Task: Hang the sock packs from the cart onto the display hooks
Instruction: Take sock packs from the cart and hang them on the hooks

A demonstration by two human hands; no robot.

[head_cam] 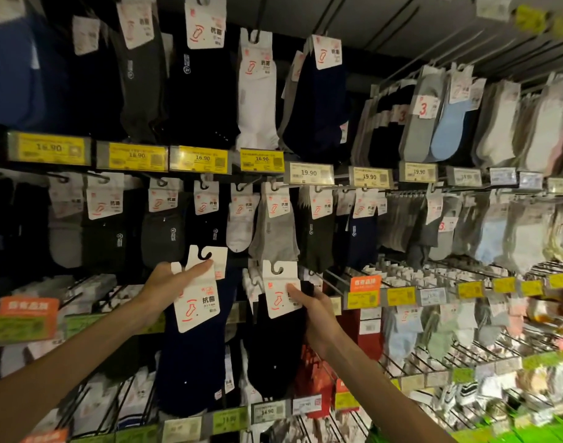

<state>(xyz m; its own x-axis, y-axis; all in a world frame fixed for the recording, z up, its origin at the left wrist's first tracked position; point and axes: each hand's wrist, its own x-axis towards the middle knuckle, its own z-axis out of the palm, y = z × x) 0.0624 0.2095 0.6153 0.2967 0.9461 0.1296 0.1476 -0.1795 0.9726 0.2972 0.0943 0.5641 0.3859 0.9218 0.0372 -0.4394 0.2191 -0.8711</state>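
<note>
Far left, at nine o'clock: yellow price tags (48, 148) marked 16.90 along a shelf rail, with dark packs hanging above and below. Lower down, at about eight o'clock of centre: left hand (170, 287), reaching in from seven o'clock, grip pinching the white header card of a navy sock pack (190, 362), one finger laid flat across the card front and pointing toward two o'clock. Long axis of that pack near vertical, tipped a little, hook cut-out up at one o'clock and toe end hanging toward six or seven; held in front of the rack. Just beside it, across a narrow gap: black sock pack (273, 346), long axis straight up and down, hook cut-out at twelve o'clock, dark body dropping to six. Cannot tell whether that cut-out sits on a hook. Directly above, at twelve o'clock: a grey pack (275, 231) hanging in the middle row. At the black pack's three o'clock edge: right hand (320, 314), reaching in from five o'clock, grip pinching the pack, thumb pressed on the card front, fingers curled round behind the fabric. Further right, toward three o'clock: wire display hooks (332, 282) jutting out from the rack, an orange tag (364, 282) on the rail, red packs (366, 340) beneath it, then a pale blue pack (401, 337), blurred toward the edge.
</note>
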